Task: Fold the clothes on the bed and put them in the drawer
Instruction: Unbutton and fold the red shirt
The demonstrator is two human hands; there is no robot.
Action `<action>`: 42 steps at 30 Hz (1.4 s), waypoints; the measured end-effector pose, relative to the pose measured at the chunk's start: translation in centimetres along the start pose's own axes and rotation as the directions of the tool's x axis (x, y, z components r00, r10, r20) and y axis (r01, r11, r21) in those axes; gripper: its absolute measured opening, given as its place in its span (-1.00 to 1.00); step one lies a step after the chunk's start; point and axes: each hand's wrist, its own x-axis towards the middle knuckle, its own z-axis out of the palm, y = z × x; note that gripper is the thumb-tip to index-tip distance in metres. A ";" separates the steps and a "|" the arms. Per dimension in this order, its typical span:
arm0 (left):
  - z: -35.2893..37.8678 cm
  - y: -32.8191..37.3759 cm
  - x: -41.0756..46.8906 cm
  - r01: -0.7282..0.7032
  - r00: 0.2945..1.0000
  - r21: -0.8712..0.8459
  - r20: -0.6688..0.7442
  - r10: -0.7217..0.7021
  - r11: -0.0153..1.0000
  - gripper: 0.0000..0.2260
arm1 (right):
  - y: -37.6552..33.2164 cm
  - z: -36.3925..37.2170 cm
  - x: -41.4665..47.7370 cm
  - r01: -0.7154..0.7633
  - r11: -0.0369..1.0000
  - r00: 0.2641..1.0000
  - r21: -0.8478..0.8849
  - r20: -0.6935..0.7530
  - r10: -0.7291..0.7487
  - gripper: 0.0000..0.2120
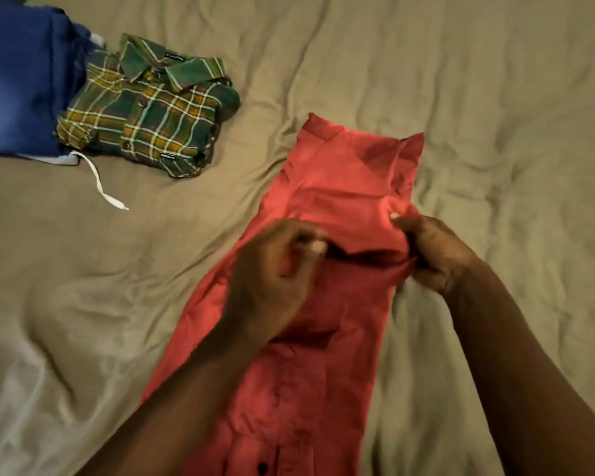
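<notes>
Progress, as I judge it, is past the middle of the folding, with none of the putting away begun. The red shirt (344, 187) lies lengthwise on the bed (495, 97) in front of me. Its button strip shows at the near end, and its sides are turned in so that it makes a long narrow strip. My left hand (272, 269) sits over the middle of it with fingers curled. They seem to pinch a raised ridge of cloth, though blur keeps me from being sure of the grip. My right hand (433, 252) is at the shirt's right edge, with fingers and thumb closed on a bunch of the same ridge. Between the two hands the cloth is lifted, with a dark gap under it. I take this to be the crosswise fold in the making, not finished.

At the far left a plaid shirt (145, 115) is folded into a neat packet, collar on top. It touches a blue garment (18, 73) that also looks folded, and a white drawstring (100, 183) trails from under that one onto the sheet. Those two I count as done with folding.

What is left is to finish this shirt, then carry all three to the drawer, which I cannot see from here. Whether more clothes wait outside the view I cannot tell.
</notes>
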 end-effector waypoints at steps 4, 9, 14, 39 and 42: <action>-2.5 -5.8 -3.1 0.370 0.929 0.330 -0.121 -0.350 0.868 -0.70 | 0.3 -5.5 4.2 -0.031 0.855 0.891 -0.518 -0.401 -0.211 -0.72; -3.6 -9.5 -8.3 0.439 0.863 0.586 -0.066 -0.500 0.681 -0.37 | -0.5 -7.1 4.1 -0.241 0.529 0.733 -0.814 -0.510 -0.451 -0.57; -3.2 -9.6 -13.4 0.377 0.908 0.590 -0.084 -0.410 0.714 -0.37 | 3.1 1.2 -0.7 0.336 0.219 0.589 -0.916 0.023 -0.808 -0.64; -1.4 -2.5 -27.3 0.380 0.915 0.405 -0.034 -0.402 0.832 -0.89 | 26.0 5.7 -15.1 0.540 0.345 0.791 -0.768 0.323 -0.520 -0.56; 0.2 -3.5 -28.0 0.415 0.877 0.341 0.097 -0.471 0.843 -0.87 | 24.5 5.9 -14.0 0.303 0.820 0.952 -0.485 0.115 -0.284 -0.33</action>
